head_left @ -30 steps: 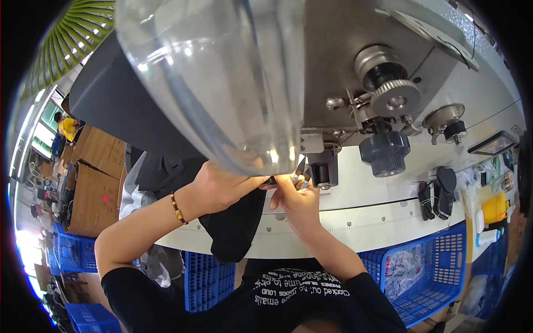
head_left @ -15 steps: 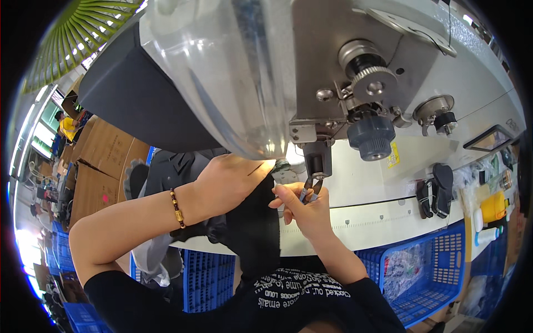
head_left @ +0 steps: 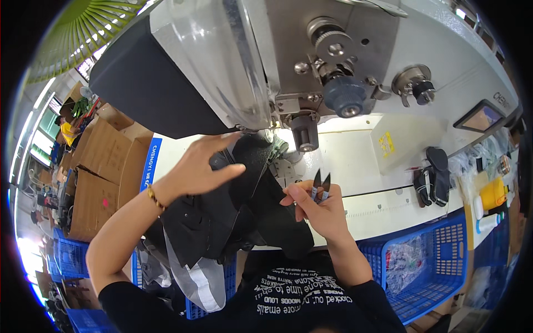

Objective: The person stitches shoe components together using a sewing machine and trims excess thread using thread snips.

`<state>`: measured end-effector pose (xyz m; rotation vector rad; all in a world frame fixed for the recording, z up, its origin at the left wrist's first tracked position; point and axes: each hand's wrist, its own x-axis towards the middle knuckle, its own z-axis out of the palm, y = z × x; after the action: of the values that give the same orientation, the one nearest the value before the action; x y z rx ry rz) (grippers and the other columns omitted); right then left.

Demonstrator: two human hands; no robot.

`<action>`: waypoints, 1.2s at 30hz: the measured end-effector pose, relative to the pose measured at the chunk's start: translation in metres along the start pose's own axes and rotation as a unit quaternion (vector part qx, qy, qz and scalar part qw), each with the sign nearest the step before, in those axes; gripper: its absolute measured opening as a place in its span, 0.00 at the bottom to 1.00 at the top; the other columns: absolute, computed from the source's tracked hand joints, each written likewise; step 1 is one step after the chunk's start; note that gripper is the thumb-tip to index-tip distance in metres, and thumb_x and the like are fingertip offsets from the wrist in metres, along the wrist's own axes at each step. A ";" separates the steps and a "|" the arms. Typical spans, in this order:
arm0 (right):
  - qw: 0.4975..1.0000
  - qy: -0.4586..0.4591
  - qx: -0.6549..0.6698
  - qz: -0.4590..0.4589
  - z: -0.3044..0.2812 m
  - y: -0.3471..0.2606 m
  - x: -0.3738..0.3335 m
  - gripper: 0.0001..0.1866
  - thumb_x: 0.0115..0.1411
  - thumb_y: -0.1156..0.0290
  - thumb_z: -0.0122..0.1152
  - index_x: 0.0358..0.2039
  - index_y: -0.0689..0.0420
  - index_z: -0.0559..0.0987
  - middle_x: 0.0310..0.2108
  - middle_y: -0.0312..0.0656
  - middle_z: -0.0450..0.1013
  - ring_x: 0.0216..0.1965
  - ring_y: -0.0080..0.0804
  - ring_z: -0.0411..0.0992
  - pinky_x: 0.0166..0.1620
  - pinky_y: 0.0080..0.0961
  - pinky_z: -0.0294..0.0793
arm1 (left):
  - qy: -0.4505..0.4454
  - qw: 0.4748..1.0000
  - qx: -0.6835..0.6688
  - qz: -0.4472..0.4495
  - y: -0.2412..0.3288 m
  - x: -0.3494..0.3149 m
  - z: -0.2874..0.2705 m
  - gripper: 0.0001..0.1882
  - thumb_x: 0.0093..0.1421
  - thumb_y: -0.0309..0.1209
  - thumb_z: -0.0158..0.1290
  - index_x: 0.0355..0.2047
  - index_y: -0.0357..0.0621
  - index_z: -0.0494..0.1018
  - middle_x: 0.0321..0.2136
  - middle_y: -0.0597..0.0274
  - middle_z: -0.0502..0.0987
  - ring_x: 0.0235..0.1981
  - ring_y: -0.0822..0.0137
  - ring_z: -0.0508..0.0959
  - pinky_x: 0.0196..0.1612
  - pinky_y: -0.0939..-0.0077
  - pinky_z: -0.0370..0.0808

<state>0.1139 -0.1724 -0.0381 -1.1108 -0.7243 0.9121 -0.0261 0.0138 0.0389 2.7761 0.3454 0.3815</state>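
My left hand (head_left: 202,169) is stretched out over the black garment (head_left: 222,216), thumb spread from the fingers. Its fingertips reach beside the needle area of a sewing machine (head_left: 266,66). Part of the black cloth lies under the machine's head, and the rest drapes over the table's front edge with a grey-white panel (head_left: 202,283) hanging down. In my right hand (head_left: 319,211), closed right of the cloth, is a pair of thread snips (head_left: 321,187). Their two dark blades point up and stand apart. Thumb and forefinger are pressed together; whether they pinch a thread is too small to tell.
A small black device (head_left: 433,177) with a strap stands on the white table (head_left: 369,202). Blue plastic baskets (head_left: 438,272) sit below the front edge. To the left are cardboard boxes (head_left: 100,177) and a green fan (head_left: 83,33); at the right, a yellow container (head_left: 491,201).
My left hand has drawn back leftward from the needle area and spread its fingers. More black cloth now shows spread to the right. My right hand still holds the snips, slightly lower.
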 end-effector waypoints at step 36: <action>0.943 0.130 0.304 0.028 0.034 0.028 0.005 0.04 0.51 0.75 0.53 0.25 0.62 0.75 0.16 0.28 0.66 0.17 0.10 0.61 0.20 0.11 0.58 | -0.076 0.957 -0.245 -0.135 0.001 0.024 0.042 0.47 0.35 0.49 0.63 0.48 0.30 0.55 0.42 0.47 0.63 0.45 0.61 0.66 0.49 0.72 0.63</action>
<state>0.0798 -0.1487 -0.0544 -0.6777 -0.1651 0.9284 0.0090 0.0078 0.0064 2.2193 0.5067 0.1552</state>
